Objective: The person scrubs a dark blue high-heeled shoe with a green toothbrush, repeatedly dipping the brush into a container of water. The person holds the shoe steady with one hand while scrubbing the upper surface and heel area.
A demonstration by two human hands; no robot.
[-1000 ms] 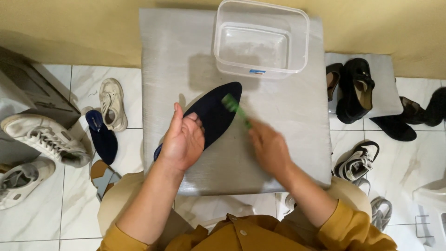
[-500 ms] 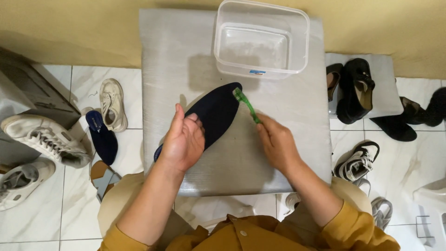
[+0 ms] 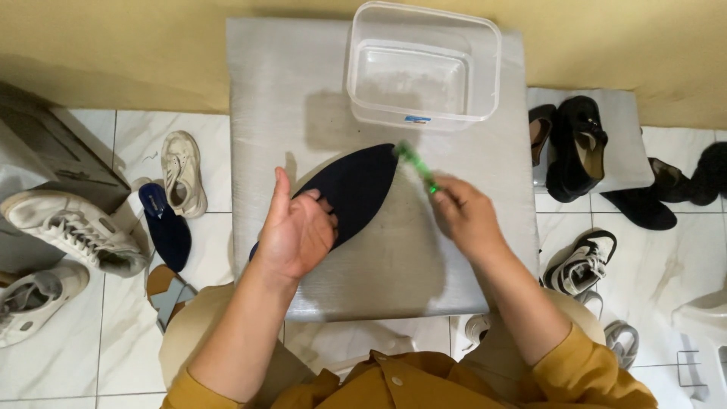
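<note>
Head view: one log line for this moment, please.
left hand pressing dark insole | right hand holding green brush | clear tub behind

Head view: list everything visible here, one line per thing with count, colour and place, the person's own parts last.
Board: one, grey, centre, work surface.
Insole: one, dark navy, flat on the board under the left hand.
Brush: one, green, blurred, at the insole's tip, in the right hand.
Tub: one, clear plastic, top of the board.
Worn sneakers: two, white, floor far left.
Beige shoe: one, floor left of the board.
Loose insole: one, navy, floor beside the beige shoe.
Black shoes: several, right, on a small grey mat and the floor.
Striped sneaker: one, black and white, floor right.
Left hand: pressing the insole.
Right hand: gripping the brush.
</note>
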